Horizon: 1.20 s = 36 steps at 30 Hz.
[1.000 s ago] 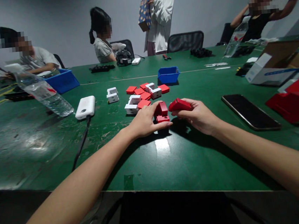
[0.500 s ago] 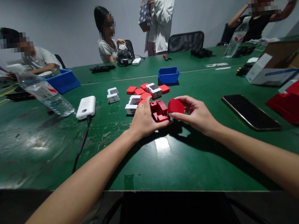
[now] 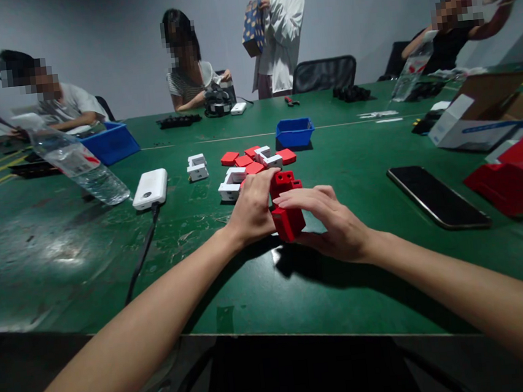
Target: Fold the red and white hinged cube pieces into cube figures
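Note:
My left hand [image 3: 254, 208] is closed around a red notched block [image 3: 283, 181], whose upper end shows small round holes. In my right hand [image 3: 331, 220] is a smaller red block [image 3: 289, 223], pinched between thumb and fingers on the near side of the notched one. The two red pieces meet or overlap in view; my fingers hide whether they are joined. Just beyond my left hand lie several flat red pieces [image 3: 254, 168], a white U-shaped bracket [image 3: 231, 184] and another white bracket [image 3: 268, 158]. A third white bracket [image 3: 197, 167] stands apart to the left.
A white power bank [image 3: 150, 189] with a black cable and a tilted water bottle [image 3: 80, 164] are on the left. A blue bin [image 3: 294, 133] stands behind the parts. A phone [image 3: 437, 196] and a red bundle [image 3: 514, 181] lie right. Several people are across the table.
My right hand has brought the smaller red block left and nearer, against the notched block. The left hand has turned the notched block. A person across the table has shifted posture.

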Each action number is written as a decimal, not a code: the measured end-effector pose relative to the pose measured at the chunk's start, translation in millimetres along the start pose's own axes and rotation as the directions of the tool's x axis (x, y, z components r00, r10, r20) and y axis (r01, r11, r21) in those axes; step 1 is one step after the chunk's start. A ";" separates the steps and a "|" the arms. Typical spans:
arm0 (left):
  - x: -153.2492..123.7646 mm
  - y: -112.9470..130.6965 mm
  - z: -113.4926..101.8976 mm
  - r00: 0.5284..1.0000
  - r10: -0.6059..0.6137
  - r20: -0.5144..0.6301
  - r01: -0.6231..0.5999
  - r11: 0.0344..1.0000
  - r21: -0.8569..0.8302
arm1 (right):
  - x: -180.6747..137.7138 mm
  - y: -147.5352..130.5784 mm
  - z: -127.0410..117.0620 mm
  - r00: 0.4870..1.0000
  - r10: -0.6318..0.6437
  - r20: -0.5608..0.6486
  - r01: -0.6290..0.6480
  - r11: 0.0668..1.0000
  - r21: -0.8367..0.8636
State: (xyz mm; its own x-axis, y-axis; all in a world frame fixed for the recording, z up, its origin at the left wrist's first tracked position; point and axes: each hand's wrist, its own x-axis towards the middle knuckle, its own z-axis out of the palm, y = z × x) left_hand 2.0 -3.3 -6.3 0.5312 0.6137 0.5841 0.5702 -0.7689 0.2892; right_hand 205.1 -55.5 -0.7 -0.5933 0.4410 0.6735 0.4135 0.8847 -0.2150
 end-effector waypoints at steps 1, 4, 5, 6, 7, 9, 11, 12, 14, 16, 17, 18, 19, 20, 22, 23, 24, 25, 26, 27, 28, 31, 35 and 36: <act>-0.1 0.1 -0.5 1.000 0.023 0.004 -0.023 1.000 -0.003 | 0.1 0.0 -0.6 1.000 0.009 0.001 -0.009 1.000 0.010; 0.2 0.1 -0.7 0.995 0.091 0.032 -0.091 0.996 -0.013 | 0.3 0.8 -2.1 0.998 0.061 0.005 -0.061 0.998 0.024; 0.5 0.3 -0.3 0.993 0.105 0.048 -0.105 0.994 -0.011 | 0.3 1.2 -2.1 0.997 0.077 0.011 -0.077 0.997 0.017; 0.9 0.8 0.2 0.991 0.113 0.065 -0.113 0.994 -0.005 | 0.3 1.8 -1.8 0.996 0.087 0.019 -0.087 0.996 0.007; 1.4 1.5 0.9 0.990 0.118 0.077 -0.119 0.993 0.004 | 0.3 2.4 -1.3 0.995 0.095 0.022 -0.095 0.995 -0.002; 2.2 3.5 2.2 0.989 0.125 0.079 -0.127 0.992 0.020 | 0.0 3.8 0.5 0.993 0.114 0.015 -0.114 0.993 -0.013; 2.5 5.4 2.9 0.990 0.128 0.057 -0.130 0.991 0.026 | -0.5 5.8 2.4 0.991 0.134 -0.008 -0.134 0.991 -0.019; 2.4 6.0 2.9 0.990 0.131 0.046 -0.133 0.991 0.026 | -0.8 6.9 3.2 0.989 0.147 -0.020 -0.148 0.989 -0.022; 2.0 6.4 2.3 0.990 0.135 0.038 -0.136 0.990 0.025 | -1.3 9.4 4.2 0.984 0.173 -0.046 -0.174 0.984 -0.027; 1.5 5.6 1.3 0.991 0.131 0.038 -0.132 0.991 0.021 | -1.4 11.6 4.2 0.979 0.193 -0.070 -0.195 0.980 -0.029; 1.4 5.0 0.9 0.992 0.123 0.040 -0.124 0.992 0.018 | -1.2 12.4 3.8 0.977 0.199 -0.081 -0.202 0.979 -0.028; 1.4 4.3 0.6 0.993 0.114 0.039 -0.115 0.993 0.013 | -0.9 13.0 3.2 0.976 0.201 -0.089 -0.204 0.979 -0.025; 1.4 3.7 0.4 0.994 0.105 0.036 -0.106 0.994 0.005 | -0.4 13.4 2.5 0.975 0.201 -0.095 -0.204 0.979 -0.018; 1.4 3.2 0.2 0.995 0.099 0.032 -0.099 0.995 -0.005 | 0.2 13.7 1.6 0.974 0.203 -0.098 -0.204 0.979 -0.007; 1.7 2.8 0.0 0.996 0.087 0.032 -0.087 0.996 -0.025 | 1.3 14.2 0.0 0.974 0.204 -0.095 -0.203 0.979 0.021; 1.8 2.8 -0.1 0.996 0.080 0.035 -0.079 0.996 -0.032 | 1.6 14.3 -0.6 0.975 0.202 -0.091 -0.200 0.979 0.029; 1.9 2.9 -0.2 0.997 0.071 0.041 -0.070 0.997 -0.036 | 1.9 14.5 -1.1 0.976 0.197 -0.090 -0.195 0.980 0.031; 2.1 2.9 -0.1 0.997 0.062 0.048 -0.061 0.997 -0.038 | 1.9 14.6 -1.3 0.977 0.190 -0.093 -0.188 0.982 0.028; 2.2 2.8 0.1 0.997 0.058 0.052 -0.055 0.998 -0.042 | 1.8 14.6 -1.4 0.979 0.181 -0.099 -0.179 0.984 0.020; 2.2 2.3 0.5 0.997 0.061 0.051 -0.058 0.997 -0.052 | 1.7 14.5 -1.2 0.979 0.173 -0.106 -0.173 0.985 0.013; 2.1 1.5 1.3 0.996 0.071 0.045 -0.068 0.995 -0.073 | 1.6 14.3 -1.0 0.979 0.169 -0.110 -0.170 0.985 0.006; 1.2 -2.8 5.4 0.993 0.113 0.021 -0.107 0.975 -0.195 | 1.5 13.4 -0.4 0.981 0.166 -0.105 -0.167 0.986 -0.001; -1.2 -6.6 10.1 0.995 0.082 0.064 -0.048 0.907 -0.418 | 2.1 13.8 -0.8 0.984 0.145 -0.106 -0.146 0.989 0.002; -1.6 -5.9 10.0 0.994 0.067 0.086 -0.018 0.881 -0.473 | 2.2 14.4 -0.9 0.985 0.133 -0.109 -0.134 0.991 -0.001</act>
State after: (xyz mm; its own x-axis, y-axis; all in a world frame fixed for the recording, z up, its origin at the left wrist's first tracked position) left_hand 4.0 2.0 -16.6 0.6201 0.5742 0.5346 0.1962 -0.7733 0.6030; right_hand 210.3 -41.9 -1.7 -0.4542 0.5356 0.7120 0.4900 0.8176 -0.3024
